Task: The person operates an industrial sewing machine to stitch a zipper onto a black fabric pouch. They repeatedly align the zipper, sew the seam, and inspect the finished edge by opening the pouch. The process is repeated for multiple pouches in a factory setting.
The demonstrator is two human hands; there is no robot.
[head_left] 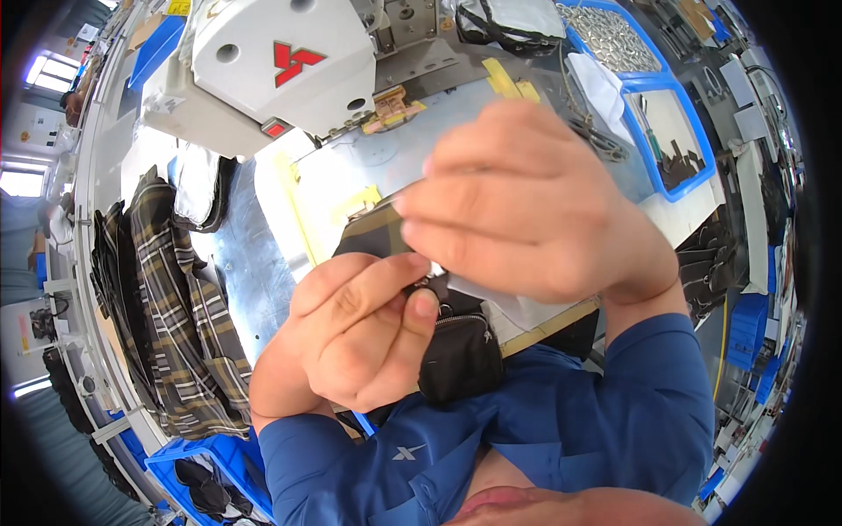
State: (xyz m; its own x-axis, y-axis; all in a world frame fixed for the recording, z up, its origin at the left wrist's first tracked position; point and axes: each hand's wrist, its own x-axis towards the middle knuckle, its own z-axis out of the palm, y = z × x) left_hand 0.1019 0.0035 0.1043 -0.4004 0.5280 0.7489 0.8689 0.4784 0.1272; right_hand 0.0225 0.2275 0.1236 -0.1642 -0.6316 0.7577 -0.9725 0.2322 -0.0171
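Close together over the table's near edge, my two hands meet at a small shiny metal fitting point(435, 272). My left hand point(364, 329) pinches it between thumb and forefinger, the other fingers curled in. My right hand point(531, 210) is closed just above and to the right, fingertips bent toward the fitting; its thumb and whatever it grips are mostly hidden. Directly below the fingers hangs a small black zip pouch point(460, 355), against my front. A dark plaid piece of fabric point(373, 235) lies behind the hands, and a white sheet-like piece point(513, 307) shows beneath the right palm.
A white sewing machine point(254, 96) stands ahead on a metal bed with yellow tape point(504, 79). Plaid bag pieces point(189, 307) are piled at left. At right, blue trays point(702, 149) hold metal hardware, a tool and dark strips. A blue crate point(180, 456) sits low left.
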